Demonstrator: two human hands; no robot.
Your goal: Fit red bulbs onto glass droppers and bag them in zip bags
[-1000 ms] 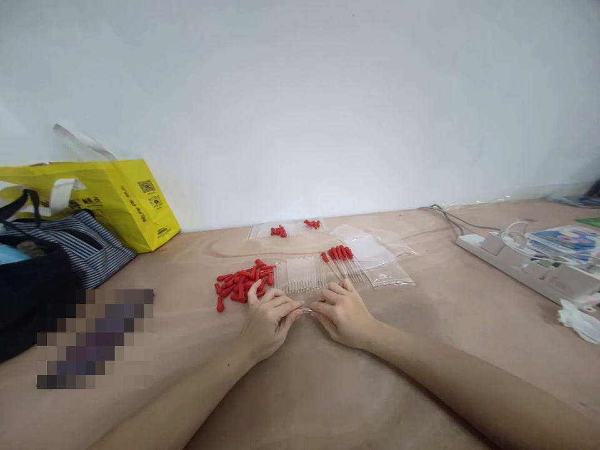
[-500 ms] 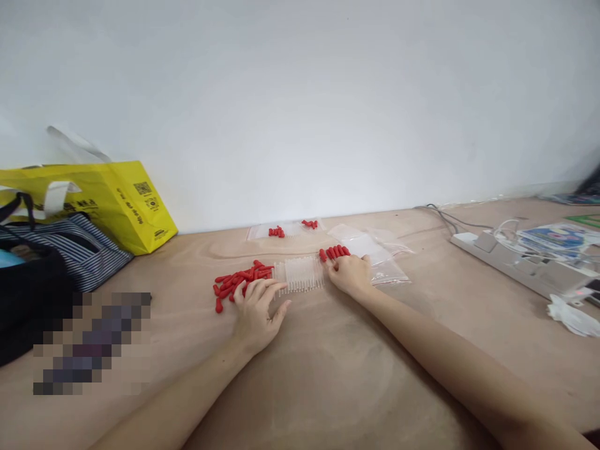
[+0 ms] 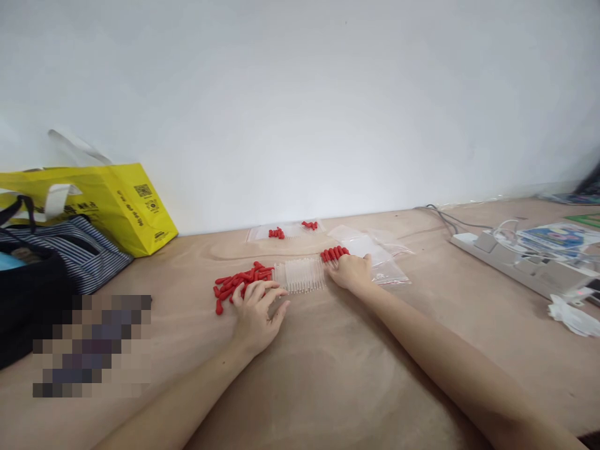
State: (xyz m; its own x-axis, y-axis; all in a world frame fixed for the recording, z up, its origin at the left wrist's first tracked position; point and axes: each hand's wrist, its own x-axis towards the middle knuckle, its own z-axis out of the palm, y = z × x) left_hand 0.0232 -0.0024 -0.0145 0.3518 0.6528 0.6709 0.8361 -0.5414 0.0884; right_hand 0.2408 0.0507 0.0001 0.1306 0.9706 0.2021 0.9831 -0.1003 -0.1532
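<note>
Wood-grained table (image 3: 328, 375), red bulbs (image 3: 225, 289), clear tubes (image 3: 300, 275), power strip (image 3: 506, 259)

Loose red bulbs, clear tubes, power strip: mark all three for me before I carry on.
Loose red bulbs (image 3: 241, 277): head view, upper middle of the pile.
Clear tubes (image 3: 300, 274): head view, middle of the row.
Power strip (image 3: 497, 260): head view, top face toward its far end.

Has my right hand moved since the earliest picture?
Yes. Your right hand has moved forward and rightward against the clear tubes: its fingertips were in front of them, now they're at the red-topped droppers.
</note>
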